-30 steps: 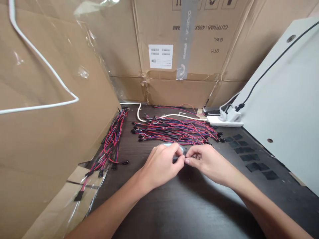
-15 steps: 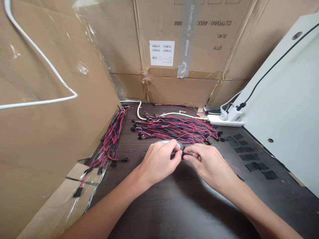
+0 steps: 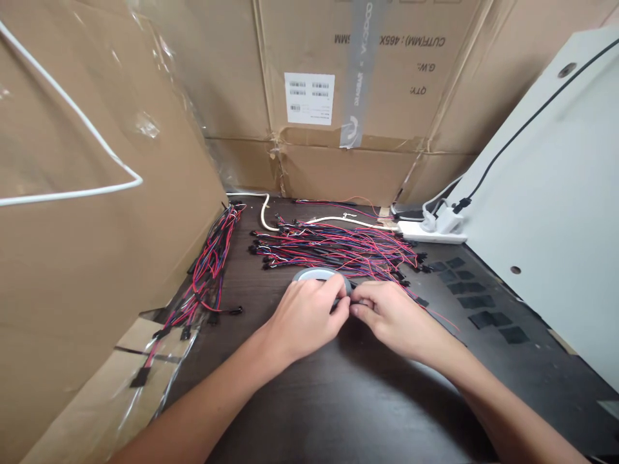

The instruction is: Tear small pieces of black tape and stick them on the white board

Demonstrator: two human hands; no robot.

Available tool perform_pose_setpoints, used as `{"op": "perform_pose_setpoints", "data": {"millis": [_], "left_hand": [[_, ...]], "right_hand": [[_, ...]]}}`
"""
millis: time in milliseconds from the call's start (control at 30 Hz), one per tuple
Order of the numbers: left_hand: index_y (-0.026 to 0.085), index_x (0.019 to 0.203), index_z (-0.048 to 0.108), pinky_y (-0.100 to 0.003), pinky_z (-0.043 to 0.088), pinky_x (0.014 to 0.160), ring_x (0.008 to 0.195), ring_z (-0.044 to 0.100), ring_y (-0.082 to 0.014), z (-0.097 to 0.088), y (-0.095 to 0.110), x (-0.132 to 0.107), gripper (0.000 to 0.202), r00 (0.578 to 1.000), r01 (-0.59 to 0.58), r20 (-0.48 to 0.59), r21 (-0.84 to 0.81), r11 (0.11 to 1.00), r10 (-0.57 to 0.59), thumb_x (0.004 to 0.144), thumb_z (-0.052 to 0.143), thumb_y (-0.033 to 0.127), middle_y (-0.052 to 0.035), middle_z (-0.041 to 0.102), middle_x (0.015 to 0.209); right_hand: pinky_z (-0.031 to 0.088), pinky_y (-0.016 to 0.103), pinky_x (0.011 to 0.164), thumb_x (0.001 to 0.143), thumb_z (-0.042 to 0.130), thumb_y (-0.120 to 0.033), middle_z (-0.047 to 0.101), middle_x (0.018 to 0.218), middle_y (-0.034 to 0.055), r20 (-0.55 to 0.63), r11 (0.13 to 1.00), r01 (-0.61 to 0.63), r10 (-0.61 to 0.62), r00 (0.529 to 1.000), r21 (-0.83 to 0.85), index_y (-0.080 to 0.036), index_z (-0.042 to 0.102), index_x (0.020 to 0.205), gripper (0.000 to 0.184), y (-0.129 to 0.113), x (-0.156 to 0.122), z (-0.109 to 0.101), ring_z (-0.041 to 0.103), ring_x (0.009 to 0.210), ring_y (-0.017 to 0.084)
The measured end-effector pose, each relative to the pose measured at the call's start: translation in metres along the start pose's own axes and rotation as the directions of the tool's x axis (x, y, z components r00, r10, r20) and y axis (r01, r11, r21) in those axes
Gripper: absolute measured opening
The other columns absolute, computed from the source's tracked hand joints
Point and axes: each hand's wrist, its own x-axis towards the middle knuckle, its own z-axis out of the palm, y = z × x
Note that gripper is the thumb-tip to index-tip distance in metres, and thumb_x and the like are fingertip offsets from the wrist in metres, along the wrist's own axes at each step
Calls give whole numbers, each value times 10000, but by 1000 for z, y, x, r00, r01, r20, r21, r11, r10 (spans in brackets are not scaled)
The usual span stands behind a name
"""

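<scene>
My left hand (image 3: 304, 316) grips a roll of grey tape (image 3: 322, 276) on the dark tabletop, and the hand hides the roll's near side. My right hand (image 3: 391, 316) meets the left at the roll, its fingertips pinching a black-sleeved wire end (image 3: 352, 301). From under my right wrist, a thin red and black wire (image 3: 438, 316) trails off to the right. A large pile of red, blue and black wires with black connectors (image 3: 333, 248) lies just beyond my hands.
A second wire bundle (image 3: 213, 277) lies along a leaning cardboard sheet (image 3: 97, 193) on the left. Behind the table stand cardboard boxes (image 3: 348, 174). A white power strip (image 3: 430, 233) sits back right, beside a white panel (image 3: 546, 193). Black tape pieces (image 3: 476, 301) line the dark table (image 3: 338, 399).
The whole view has drifted slightly left and up. More of the tape roll shows above my left hand, and the trailing wire now lies further out past my right hand.
</scene>
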Motion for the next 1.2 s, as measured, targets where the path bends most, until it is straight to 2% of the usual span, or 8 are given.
{"op": "perform_pose_setpoints", "data": {"millis": [167,300,500,700,767,833,1000,1200], "left_hand": [[180,795,574,-272,329,603,667,583,-155,-1,2,0,39,998,54,26,-77,996,-52,816,542,189,4,665,760],[173,715,563,-257,328,597,613,549,-129,-3,-1,3,81,996,87,7,-146,986,-87,790,538,155,15,640,692],[159,626,559,-227,358,586,572,536,-99,-4,-1,5,135,999,35,-25,-319,947,-45,761,564,163,24,631,637],[152,600,556,-210,333,557,536,502,-83,-7,-11,7,139,987,23,-150,-218,976,-57,738,562,137,31,593,585],[149,577,539,-204,335,535,517,489,-83,-12,-17,9,159,955,99,-255,-212,972,-152,734,564,146,29,574,559],[150,579,509,-190,363,521,501,497,-77,-15,-18,10,196,940,76,-287,-347,935,-183,767,559,173,35,561,542],[148,628,540,-191,375,564,530,535,-67,-13,-12,9,157,981,-87,-190,-239,967,42,784,554,143,48,609,600],[159,660,536,-236,383,596,549,551,-99,-12,-20,9,131,989,-30,-149,-120,992,12,790,536,180,43,614,619]], "right_hand": [[290,246,564,826,523,-100,559,644,9,1,999,17,-17,1000,44,-139,588,663,180,4,2,0,457,586,112],[270,251,575,862,477,-83,526,650,19,-79,986,165,-166,983,-25,-131,539,623,252,4,-1,4,433,599,105],[219,280,549,896,417,-70,447,635,24,-146,869,377,-438,887,-320,-136,504,636,282,6,-5,4,316,571,117],[227,296,541,867,365,-20,421,619,24,-156,795,522,-583,797,-308,-134,530,654,292,-17,-17,3,308,577,132],[212,304,538,880,361,-27,413,629,25,-138,806,540,-580,803,-242,-121,555,673,299,-24,-22,4,294,585,133],[220,288,532,904,395,-39,405,655,20,-187,857,489,-513,837,-162,-103,594,734,270,-23,-24,4,314,601,124],[301,218,546,943,507,-112,397,690,-2,-196,895,438,-416,888,87,-109,674,950,167,7,-32,-13,389,617,85],[311,196,531,962,507,-161,366,681,-20,-119,941,331,-322,939,65,-278,656,1198,303,44,-75,-45,418,603,82]]}}
